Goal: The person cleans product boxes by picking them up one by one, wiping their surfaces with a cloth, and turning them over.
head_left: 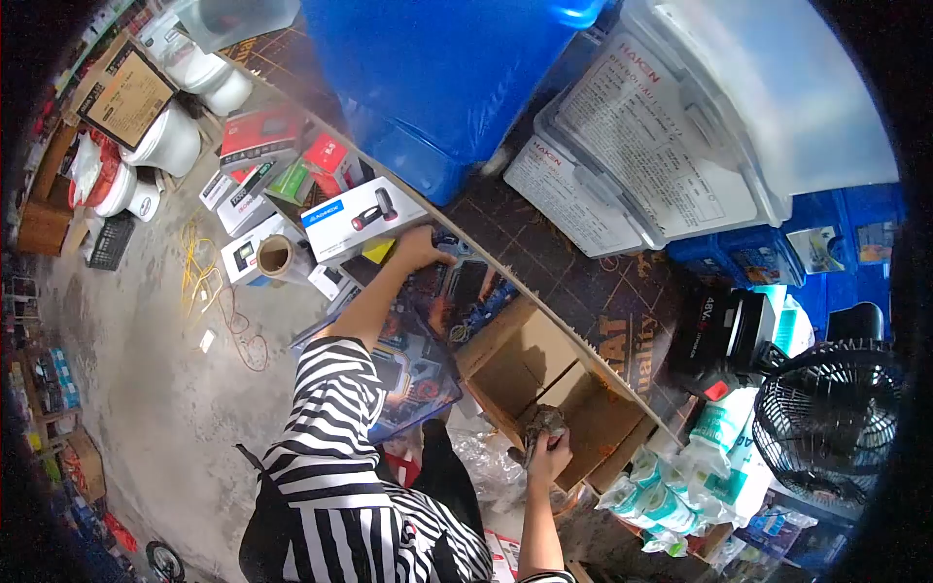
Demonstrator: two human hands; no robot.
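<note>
My left hand [423,249] reaches up to the far edge of a blue case with a clear front [476,291], its fingers and thumb curled at that edge. Tool-like shapes show through the plastic. A second blue package with a clear front [413,374] lies nearer my body. My right hand [551,457] is closed around a crumpled grey-brown cloth [542,424]. It is at the near side of an open cardboard box [530,352], with the cloth over the box's rim. The fingers' undersides are hidden.
A white box with a pictured lamp [360,220] and a cardboard tube [275,255] are on the left. A long board edge [515,277] runs beyond the box. Blue bins [418,87], grey lidded bins [632,126], a black fan [826,418] and wrapped packs [666,500] stand around.
</note>
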